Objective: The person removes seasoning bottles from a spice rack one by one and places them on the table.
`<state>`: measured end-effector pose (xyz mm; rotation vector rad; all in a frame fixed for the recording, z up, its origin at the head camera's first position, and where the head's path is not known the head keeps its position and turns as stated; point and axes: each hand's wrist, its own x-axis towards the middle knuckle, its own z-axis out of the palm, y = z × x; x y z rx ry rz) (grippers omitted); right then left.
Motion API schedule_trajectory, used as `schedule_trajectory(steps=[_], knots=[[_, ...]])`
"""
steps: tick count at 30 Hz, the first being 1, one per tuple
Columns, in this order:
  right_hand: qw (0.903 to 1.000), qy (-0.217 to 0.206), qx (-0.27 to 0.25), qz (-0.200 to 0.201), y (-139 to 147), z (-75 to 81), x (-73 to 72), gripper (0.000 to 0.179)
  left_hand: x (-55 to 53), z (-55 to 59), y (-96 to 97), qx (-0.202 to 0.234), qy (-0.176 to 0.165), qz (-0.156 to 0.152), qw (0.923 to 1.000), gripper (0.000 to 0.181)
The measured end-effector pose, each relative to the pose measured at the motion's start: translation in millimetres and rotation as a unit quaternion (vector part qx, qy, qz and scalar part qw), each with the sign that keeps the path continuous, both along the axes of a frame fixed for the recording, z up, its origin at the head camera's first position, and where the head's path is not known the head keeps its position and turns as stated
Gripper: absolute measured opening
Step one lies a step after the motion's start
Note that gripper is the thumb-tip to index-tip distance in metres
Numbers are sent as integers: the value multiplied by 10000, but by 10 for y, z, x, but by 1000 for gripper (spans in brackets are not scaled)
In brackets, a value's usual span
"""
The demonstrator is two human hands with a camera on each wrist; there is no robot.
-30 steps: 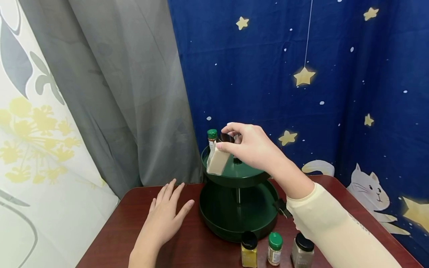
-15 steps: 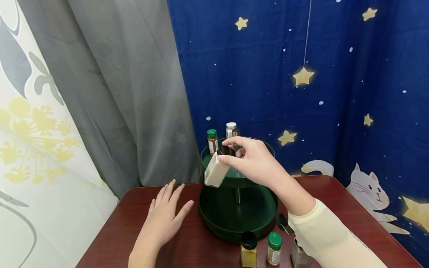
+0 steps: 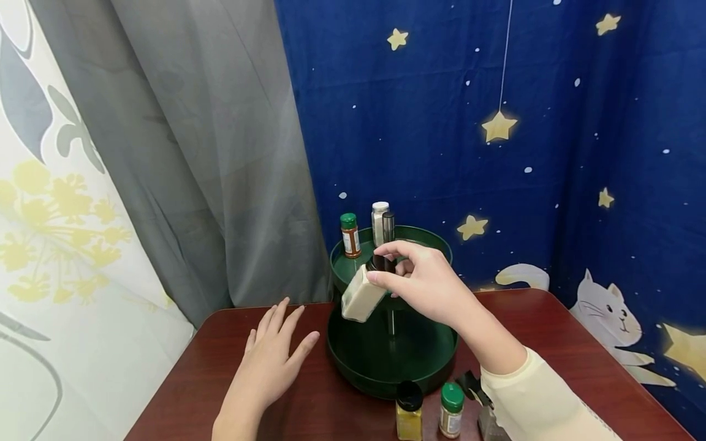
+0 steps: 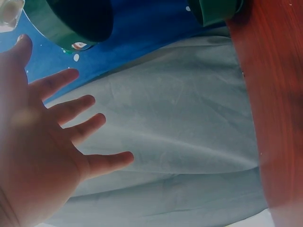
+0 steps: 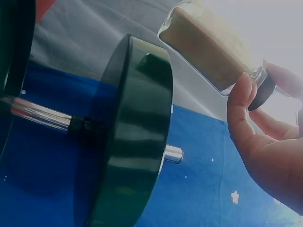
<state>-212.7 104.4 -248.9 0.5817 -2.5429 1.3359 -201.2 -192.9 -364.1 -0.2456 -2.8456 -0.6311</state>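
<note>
My right hand (image 3: 427, 282) pinches the black cap of a square glass spice jar (image 3: 361, 296) filled with pale powder. The jar tilts, its base pointing down and left, in front of the upper tier of a green two-tier turntable rack (image 3: 393, 367). In the right wrist view, thumb and fingers grip the cap of the spice jar (image 5: 208, 47) beside the rack's upper tray (image 5: 137, 142). My left hand (image 3: 270, 361) is held out to the rack's left with fingers spread and nothing in them. The left wrist view shows that same left hand (image 4: 42, 127), palm and straight fingers visible.
On the upper tier stand a green-capped red spice bottle (image 3: 350, 236) and a white-capped jar (image 3: 379, 220). In front of the rack are a black-capped yellow jar (image 3: 409, 416), a green-capped bottle (image 3: 452, 411) and a grey jar (image 3: 489, 425) partly behind the right sleeve. Curtains hang behind.
My right hand has lowered with the tilted spice jar, from over the upper tier to in front of it, uncovering the white-capped jar and the rack's post. My left hand stays put.
</note>
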Motion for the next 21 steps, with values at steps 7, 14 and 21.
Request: schedule_trajectory(steps=[7,14,21], knots=[[9994,-317,-121,-14,30,-83,70,46,15,-16,13,94,-105,41,9999,76],[9986,-476,-223,46,67,-202,148,45,71,-94,45,155,-110,99,9998,80],[9972,-587,-454,130,125,-333,223,47,127,-87,87,153,-69,123,9998,77]])
